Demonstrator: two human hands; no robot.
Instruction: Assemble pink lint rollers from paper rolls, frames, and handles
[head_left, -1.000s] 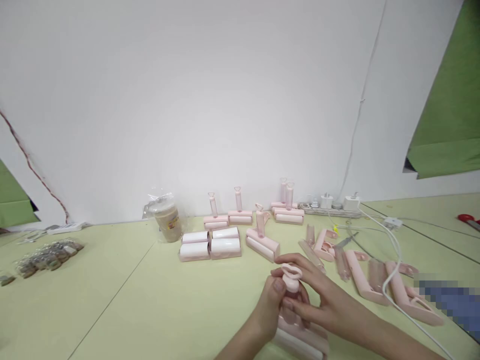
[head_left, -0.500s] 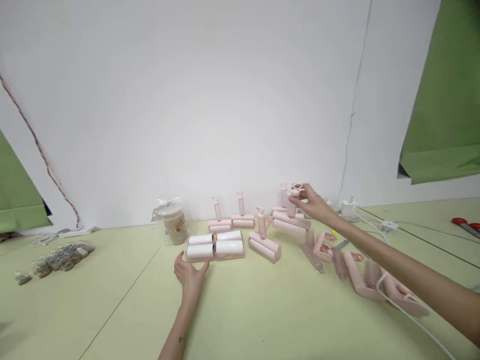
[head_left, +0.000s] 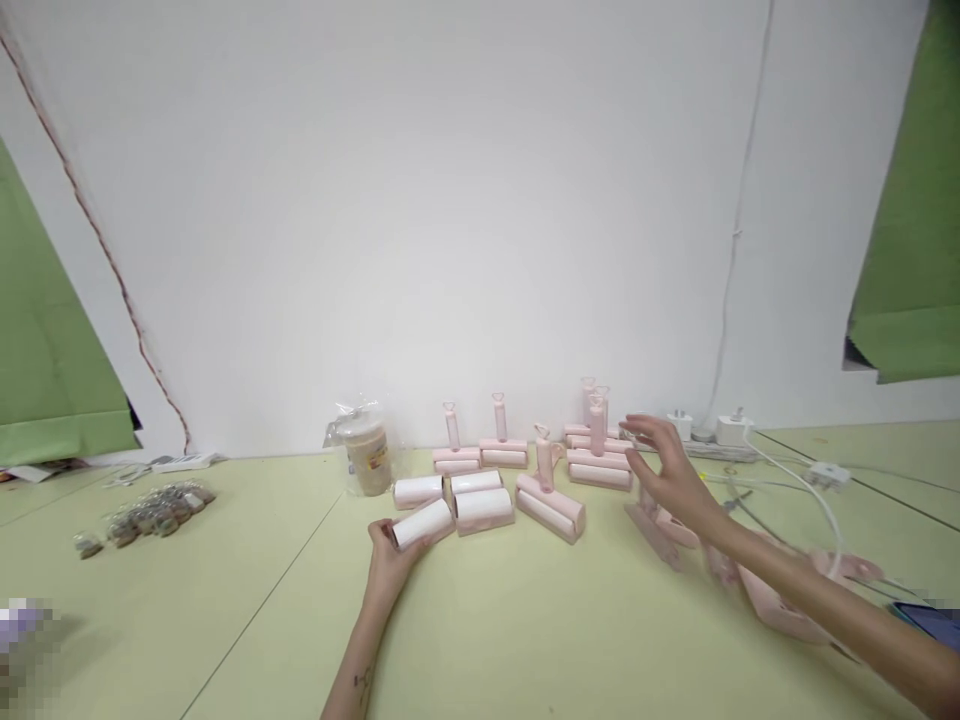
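My left hand (head_left: 391,562) is closed around the near end of a white roll (head_left: 422,525), which lies tilted among several similar white rolls (head_left: 484,509) with pink lower edges. At the right, my right hand (head_left: 664,465) has its fingers apart and holds nothing. Just left of its fingertips stands a pink lint roller (head_left: 600,468) with its handle upright. Others like it stand along the wall, among them a nearer pink lint roller (head_left: 550,508) set at an angle. Under my right forearm lie loose pink parts (head_left: 776,600), partly hidden.
A bagged tub (head_left: 366,458) stands left of the rolls. Several small wrapped items (head_left: 161,508) lie farther left. White chargers (head_left: 733,430) and cables (head_left: 832,530) run along the right side. A phone-like object (head_left: 930,622) shows at the right edge.
My right hand has let go of the pink lint roller, now standing in the row, and moved off it. My left hand has taken hold of the near white roll and tilted it.
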